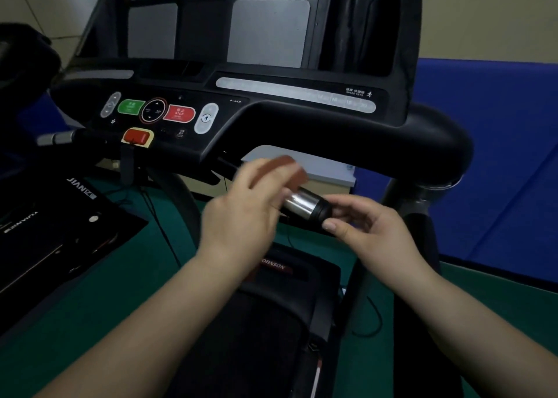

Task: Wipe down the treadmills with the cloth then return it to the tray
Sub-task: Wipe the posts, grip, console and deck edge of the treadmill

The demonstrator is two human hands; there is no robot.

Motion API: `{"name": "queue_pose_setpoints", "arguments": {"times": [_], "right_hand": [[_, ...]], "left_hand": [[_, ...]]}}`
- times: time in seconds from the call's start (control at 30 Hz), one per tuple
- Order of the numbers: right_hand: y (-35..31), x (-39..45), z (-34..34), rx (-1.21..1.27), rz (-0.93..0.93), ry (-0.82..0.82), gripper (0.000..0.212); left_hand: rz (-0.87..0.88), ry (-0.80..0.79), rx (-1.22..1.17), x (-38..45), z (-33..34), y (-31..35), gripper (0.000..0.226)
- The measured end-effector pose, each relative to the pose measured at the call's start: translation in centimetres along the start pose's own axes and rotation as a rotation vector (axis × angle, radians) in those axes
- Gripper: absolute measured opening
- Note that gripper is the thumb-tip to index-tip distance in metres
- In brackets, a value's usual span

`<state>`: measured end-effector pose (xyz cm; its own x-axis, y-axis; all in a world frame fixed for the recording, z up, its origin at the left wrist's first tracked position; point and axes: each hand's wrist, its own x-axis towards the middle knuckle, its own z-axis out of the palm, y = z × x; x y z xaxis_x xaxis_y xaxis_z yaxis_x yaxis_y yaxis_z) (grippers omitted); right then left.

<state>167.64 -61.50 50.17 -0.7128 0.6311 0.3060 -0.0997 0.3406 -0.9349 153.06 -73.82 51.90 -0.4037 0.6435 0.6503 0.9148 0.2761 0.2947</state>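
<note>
Both hands (241, 213) on handle sensor (305, 204)

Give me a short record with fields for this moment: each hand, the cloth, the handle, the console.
left hand: holds the brown cloth against the metal grip sensor
right hand: pinches the black end of the grip sensor
cloth: blurred, on top of the sensor
console: green button, red STOP button, red safety key
tray: not in view
</note>
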Motion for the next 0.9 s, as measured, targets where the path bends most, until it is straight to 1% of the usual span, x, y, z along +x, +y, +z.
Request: {"name": "queue_pose_setpoints", "arguments": {"times": [0.07,0.1,0.2,0.27,0.37,0.43,0.47,0.53,0.6,0.63,0.7,0.77,0.8,0.87,0.9], "right_hand": [[0.1,-0.1,-0.1,-0.007,0.011,0.002,0.033],[0.1,-0.2,0.0,-0.006,0.016,0.007,0.033],[-0.1,-0.2,0.1,0.005,0.020,0.029,0.034],[0.0,-0.2,0.1,-0.013,0.028,0.034,0.036],[0.1,-0.3,-0.1,-0.030,0.037,0.023,0.035],[0.1,-0.3,0.0,-0.037,0.031,0.023,0.035],[0.1,-0.3,0.0,-0.038,0.025,0.029,0.035],[0.0,-0.3,0.1,-0.051,-0.001,0.035,0.034],[0.2,-0.3,0.1,-0.073,-0.017,0.025,0.033],[0.2,-0.3,0.1,-0.069,-0.005,0.024,0.034],[0.1,-0.3,-0.1,-0.055,0.030,0.032,0.035],[-0.5,-0.6,-0.1,-0.073,0.016,0.079,0.032],[-1.0,-0.8,-0.2,-0.085,-0.008,0.136,0.028],[-2.3,-1.3,-0.4,-0.074,-0.058,0.266,0.020],[-3.2,-1.5,-0.6,-0.043,-0.067,0.296,0.018]], "left_hand": [[-0.102,0.036,-0.043,-0.3,0.0,0.0,0.037],[-0.109,0.030,-0.059,-0.7,0.2,0.7,0.038],[0.023,-0.048,-0.050,-1.9,0.7,3.0,0.038],[0.063,-0.058,-0.003,-1.6,0.5,2.1,0.037],[-0.069,0.008,0.008,-0.4,-0.2,-0.2,0.035],[-0.126,0.039,-0.045,-0.6,-0.2,0.2,0.037],[-0.111,0.024,-0.059,-1.1,0.0,1.2,0.037],[-0.005,-0.032,-0.063,-2.3,0.6,3.1,0.038],[0.067,-0.077,-0.038,-2.5,0.8,3.4,0.039],[0.068,-0.078,-0.006,-2.0,0.6,3.0,0.039],[0.005,-0.066,0.049,-0.8,-0.1,1.7,0.038],[-0.094,-0.045,0.018,0.1,-1.3,0.9,0.038],[-0.131,-0.027,-0.031,0.3,-1.8,1.0,0.040],[-0.147,0.020,-0.156,0.3,-2.6,2.5,0.043],[-0.137,0.044,-0.237,0.1,-2.8,3.7,0.043]]}}
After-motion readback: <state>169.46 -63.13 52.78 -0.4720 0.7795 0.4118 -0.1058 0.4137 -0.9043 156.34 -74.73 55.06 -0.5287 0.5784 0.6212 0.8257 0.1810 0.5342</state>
